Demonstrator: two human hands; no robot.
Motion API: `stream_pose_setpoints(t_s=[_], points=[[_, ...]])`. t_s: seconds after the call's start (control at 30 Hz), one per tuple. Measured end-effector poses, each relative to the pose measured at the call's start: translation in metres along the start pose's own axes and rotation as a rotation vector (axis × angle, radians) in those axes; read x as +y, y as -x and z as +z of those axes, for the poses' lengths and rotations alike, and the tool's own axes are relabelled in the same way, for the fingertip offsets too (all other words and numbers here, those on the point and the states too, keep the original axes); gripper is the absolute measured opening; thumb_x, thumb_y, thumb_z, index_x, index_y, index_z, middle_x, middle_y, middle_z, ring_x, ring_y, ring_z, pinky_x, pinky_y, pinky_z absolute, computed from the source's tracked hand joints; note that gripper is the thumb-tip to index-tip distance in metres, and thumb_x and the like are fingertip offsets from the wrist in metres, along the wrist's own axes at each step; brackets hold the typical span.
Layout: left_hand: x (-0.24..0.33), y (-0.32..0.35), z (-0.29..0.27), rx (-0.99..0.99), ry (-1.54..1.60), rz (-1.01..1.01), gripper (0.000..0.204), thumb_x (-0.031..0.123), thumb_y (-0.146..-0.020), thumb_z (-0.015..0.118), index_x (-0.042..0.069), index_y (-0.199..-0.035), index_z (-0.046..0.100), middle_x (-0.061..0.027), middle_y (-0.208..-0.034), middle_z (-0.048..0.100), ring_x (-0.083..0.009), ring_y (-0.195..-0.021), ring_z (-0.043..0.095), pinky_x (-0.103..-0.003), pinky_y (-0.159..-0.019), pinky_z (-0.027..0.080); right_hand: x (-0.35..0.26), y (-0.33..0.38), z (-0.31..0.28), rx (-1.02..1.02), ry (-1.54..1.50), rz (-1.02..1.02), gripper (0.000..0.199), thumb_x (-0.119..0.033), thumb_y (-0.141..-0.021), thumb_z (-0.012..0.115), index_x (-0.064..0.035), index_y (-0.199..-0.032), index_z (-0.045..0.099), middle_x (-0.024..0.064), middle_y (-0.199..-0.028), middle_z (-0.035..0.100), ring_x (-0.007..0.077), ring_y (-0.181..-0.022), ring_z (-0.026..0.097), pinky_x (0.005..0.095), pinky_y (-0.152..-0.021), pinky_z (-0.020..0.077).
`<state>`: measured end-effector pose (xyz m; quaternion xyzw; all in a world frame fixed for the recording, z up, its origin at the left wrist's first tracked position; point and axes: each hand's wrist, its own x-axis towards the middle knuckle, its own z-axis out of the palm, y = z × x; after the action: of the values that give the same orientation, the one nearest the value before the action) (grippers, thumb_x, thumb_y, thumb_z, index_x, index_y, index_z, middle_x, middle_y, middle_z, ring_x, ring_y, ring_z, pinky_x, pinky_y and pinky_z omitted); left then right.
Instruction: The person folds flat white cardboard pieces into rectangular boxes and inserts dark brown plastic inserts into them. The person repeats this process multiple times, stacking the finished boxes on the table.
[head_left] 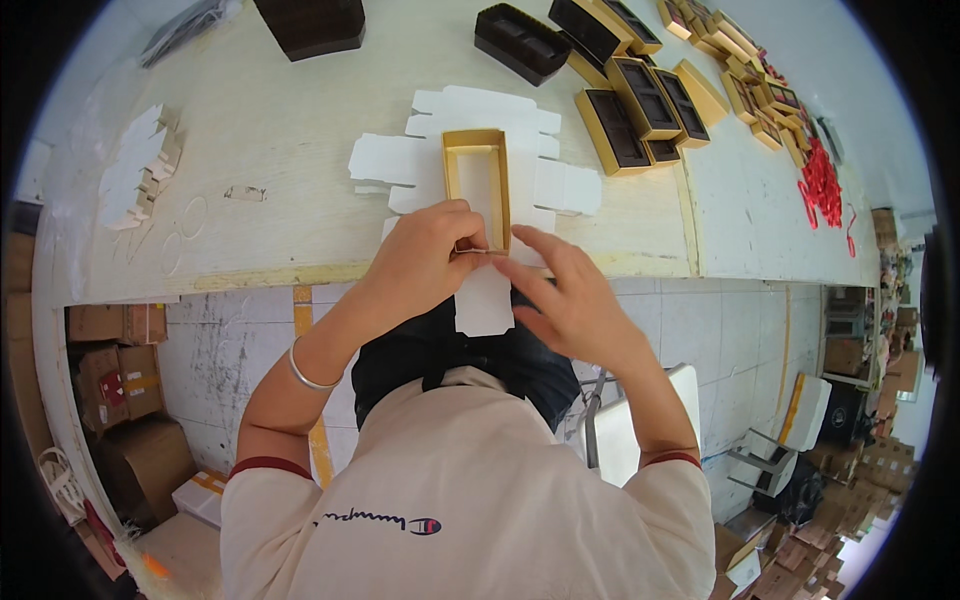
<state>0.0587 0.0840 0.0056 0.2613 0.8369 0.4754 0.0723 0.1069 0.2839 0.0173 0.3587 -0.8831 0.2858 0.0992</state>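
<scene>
A gold-rimmed open box (pixel 477 178) stands on a flat white die-cut cardboard sheet (pixel 470 165) at the near edge of the pale table (pixel 270 130). My left hand (pixel 425 255) pinches the box's near end wall between thumb and fingers. Just to the right, my right hand (pixel 565 295) has spread fingers, and its fingertips touch the same near end of the box and the white flap beside it. One white flap (pixel 483 300) hangs over the table edge below both hands.
Several finished gold boxes with dark inserts (pixel 645 105) lie at the back right, with dark trays (pixel 520 42) behind. Red ribbons (pixel 822 185) sit at the far right. A stack of white blanks (pixel 135 170) lies left. Cardboard cartons (pixel 115 370) and white chairs (pixel 640 425) stand on the floor.
</scene>
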Motion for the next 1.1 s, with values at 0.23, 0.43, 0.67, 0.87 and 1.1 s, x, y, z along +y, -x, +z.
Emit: stream_pose_setpoints(t_s=[0.23,0.43,0.67,0.87,1.1], points=[[-0.007,-0.01,-0.01,-0.137,0.082,0.006,0.012,0.01,-0.088,0.061,-0.002,-0.089,0.057,-0.009,-0.08,0.057,-0.0155,-0.063,0.053,-0.027,-0.06,0.044,0.022,-0.004,0.04,0.345,-0.391,0.137,0.039,-0.003,-0.071,0.075,-0.0044,-0.105,0.055,0.0083,-0.09,0.061,0.022,-0.076,0.056,0.032,-0.066,0.0457],[-0.017,-0.005,-0.007,-0.082,0.294,0.012,0.026,0.012,-0.096,0.05,0.005,-0.119,0.041,-0.0071,-0.111,0.053,-0.0126,-0.067,0.052,-0.025,-0.061,0.045,0.018,-0.024,0.047,0.463,-0.425,0.314,0.033,-0.004,-0.079,0.072,-0.0051,-0.105,0.053,0.006,-0.087,0.057,0.0128,-0.063,0.047,0.0255,-0.059,0.0416],[-0.009,0.005,0.011,0.199,0.231,0.068,0.022,0.004,-0.091,0.055,0.005,-0.112,0.046,-0.0083,-0.116,0.05,-0.0153,-0.071,0.056,-0.028,-0.062,0.049,0.018,-0.021,0.044,0.432,0.085,0.098,0.024,-0.005,-0.073,0.071,-0.0043,-0.093,0.058,0.0106,-0.099,0.052,0.0205,-0.066,0.049,0.0311,-0.061,0.043],[-0.005,0.015,0.03,0.356,-0.127,0.22,0.008,0.006,-0.085,0.061,0.001,-0.089,0.057,-0.0107,-0.092,0.056,-0.0281,-0.072,0.059,-0.034,-0.062,0.048,0.026,-0.022,0.032,0.188,0.236,-0.073,0.015,-0.005,-0.071,0.064,-0.0047,-0.085,0.059,0.0069,-0.084,0.051,0.0229,-0.074,0.052,0.0357,-0.066,0.0424],[0.005,0.003,0.004,0.057,-0.312,0.079,0.014,0.015,-0.084,0.063,0.002,-0.084,0.059,-0.0104,-0.08,0.06,-0.0304,-0.07,0.058,-0.036,-0.061,0.046,0.031,-0.035,0.014,-0.14,-0.122,0.144,0.01,-0.004,-0.076,0.061,-0.0034,-0.085,0.06,0.0101,-0.081,0.054,0.0305,-0.08,0.054,0.039,-0.068,0.0441]])
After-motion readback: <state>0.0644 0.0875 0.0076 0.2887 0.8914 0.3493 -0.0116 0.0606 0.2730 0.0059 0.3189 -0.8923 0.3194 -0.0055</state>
